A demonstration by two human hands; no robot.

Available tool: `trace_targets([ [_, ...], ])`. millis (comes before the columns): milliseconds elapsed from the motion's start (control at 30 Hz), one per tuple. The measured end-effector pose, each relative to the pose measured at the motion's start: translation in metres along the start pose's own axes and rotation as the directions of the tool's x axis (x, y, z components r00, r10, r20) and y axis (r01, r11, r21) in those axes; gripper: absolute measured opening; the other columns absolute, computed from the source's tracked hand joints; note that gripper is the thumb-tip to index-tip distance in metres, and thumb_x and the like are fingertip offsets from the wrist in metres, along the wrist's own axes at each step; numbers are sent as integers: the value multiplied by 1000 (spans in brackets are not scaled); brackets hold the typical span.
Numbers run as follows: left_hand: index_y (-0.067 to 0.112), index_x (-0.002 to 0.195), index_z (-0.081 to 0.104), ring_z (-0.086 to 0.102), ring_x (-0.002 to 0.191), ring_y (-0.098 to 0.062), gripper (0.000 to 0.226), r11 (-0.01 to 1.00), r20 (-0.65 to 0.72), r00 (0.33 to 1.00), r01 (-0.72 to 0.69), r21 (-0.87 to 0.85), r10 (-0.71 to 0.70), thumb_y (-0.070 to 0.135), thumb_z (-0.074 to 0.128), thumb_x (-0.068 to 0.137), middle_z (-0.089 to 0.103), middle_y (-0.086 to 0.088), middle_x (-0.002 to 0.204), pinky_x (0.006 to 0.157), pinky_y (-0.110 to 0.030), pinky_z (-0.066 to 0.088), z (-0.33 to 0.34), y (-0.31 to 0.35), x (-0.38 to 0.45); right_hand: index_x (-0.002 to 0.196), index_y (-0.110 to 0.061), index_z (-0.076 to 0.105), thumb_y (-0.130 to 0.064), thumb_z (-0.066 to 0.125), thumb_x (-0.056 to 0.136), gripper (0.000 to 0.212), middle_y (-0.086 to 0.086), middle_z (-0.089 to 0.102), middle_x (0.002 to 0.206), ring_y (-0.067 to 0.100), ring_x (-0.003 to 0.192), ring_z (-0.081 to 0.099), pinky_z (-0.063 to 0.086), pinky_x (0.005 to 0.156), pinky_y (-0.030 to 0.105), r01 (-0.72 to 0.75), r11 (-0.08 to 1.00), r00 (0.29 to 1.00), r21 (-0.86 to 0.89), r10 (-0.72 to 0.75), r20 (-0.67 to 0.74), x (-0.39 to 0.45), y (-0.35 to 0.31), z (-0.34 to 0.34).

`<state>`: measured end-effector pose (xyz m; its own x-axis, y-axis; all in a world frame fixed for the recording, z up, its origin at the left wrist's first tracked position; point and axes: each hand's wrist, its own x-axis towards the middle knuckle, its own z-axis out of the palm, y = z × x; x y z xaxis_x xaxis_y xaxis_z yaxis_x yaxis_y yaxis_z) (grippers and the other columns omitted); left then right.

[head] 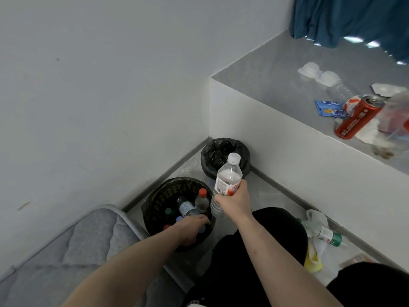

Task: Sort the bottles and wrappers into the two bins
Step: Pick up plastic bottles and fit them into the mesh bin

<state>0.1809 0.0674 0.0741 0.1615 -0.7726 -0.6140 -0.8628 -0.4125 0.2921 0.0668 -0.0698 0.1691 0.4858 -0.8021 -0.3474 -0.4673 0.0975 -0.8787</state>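
A clear plastic bottle (226,182) with a white cap and a red-and-white label is held upright in the right hand (234,201), whose fingers are wrapped round its lower body; the grip is closed on the bottle, which is raised above the floor between the two bins. The left hand (192,227) is lowered into the woven dark bin (155,202), which stands near the wall beside the corner of a grey mattress (73,247); the fingers point down among the bottles, and whether anything is grasped by that hand cannot be told. Several bottles are seen in this bin, among them one with a red cap (201,201) and one with a blue label (186,208), with further coloured caps showing lower down. The second bin (221,151), lined with a black bag, is set in the corner of the floor and is seen just behind the held bottle. On the raised grey ledge (276,69) at the right a red can (359,117) lies tilted, with a blue wrapper (329,108) just beside it, clear plastic trays (318,74) farther back and crumpled plastic at the edge. On the floor by the person's dark-clad knee a bottle with a green cap (325,234) lies on its side among white and yellow wrappers (314,255).
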Motion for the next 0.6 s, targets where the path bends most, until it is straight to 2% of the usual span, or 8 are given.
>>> trace_targets([
  [67,25,142,47,48,134,-27,62,1000,-7,1000,15,-16,-15,2,62,86,46,0,149,107,-43,45,-4,1,2,114,-27,46,-13,81,65,62,-4,60,109,12,97,62,52,80,29,-6,1000,1000,3,6,-4,3,3,0],
  [167,31,127,52,57,122,-26,49,1000,-63,998,24,-12,-24,10,64,85,58,2,135,97,-43,51,-5,-7,1,115,-27,46,-17,81,63,63,-4,59,112,15,100,62,56,86,36,-12,1000,1000,1,12,-14,7,4,2],
  [267,37,116,54,62,108,-20,34,995,-226,972,49,-86,-67,18,61,88,62,9,120,84,-34,52,-15,-19,-3,116,-26,47,-20,80,60,65,-3,59,113,16,101,62,56,88,39,-15,1000,1000,9,16,-18,9,5,3],
  [367,37,110,54,62,95,-13,25,973,-472,867,60,-221,-161,26,62,89,62,15,108,79,-30,50,-40,-37,-5,115,-26,46,-23,79,57,67,-4,59,113,16,101,62,56,88,39,-15,1000,1000,8,15,-19,11,5,5],
  [433,35,112,55,61,85,-15,26,936,-559,785,74,-344,-268,26,62,89,63,13,98,76,-31,48,-55,-55,-2,114,-26,47,-25,78,56,66,-4,59,113,16,101,62,56,87,38,-16,1000,1000,4,16,-17,12,4,7],
  [533,31,117,55,58,69,-19,31,849,-540,727,114,-516,-425,21,60,89,59,9,74,69,-31,47,-75,-78,8,111,-27,46,-29,77,53,66,-4,59,111,16,100,62,56,87,38,-19,1000,1000,-5,19,-13,14,3,10],
  [600,25,125,54,61,67,-18,36,822,-512,726,126,-556,-458,18,59,90,65,2,76,68,-30,46,-85,-86,16,110,-29,45,-32,77,52,66,-6,59,110,16,99,62,57,87,41,-25,1000,1000,-15,25,-9,15,3,11],
])
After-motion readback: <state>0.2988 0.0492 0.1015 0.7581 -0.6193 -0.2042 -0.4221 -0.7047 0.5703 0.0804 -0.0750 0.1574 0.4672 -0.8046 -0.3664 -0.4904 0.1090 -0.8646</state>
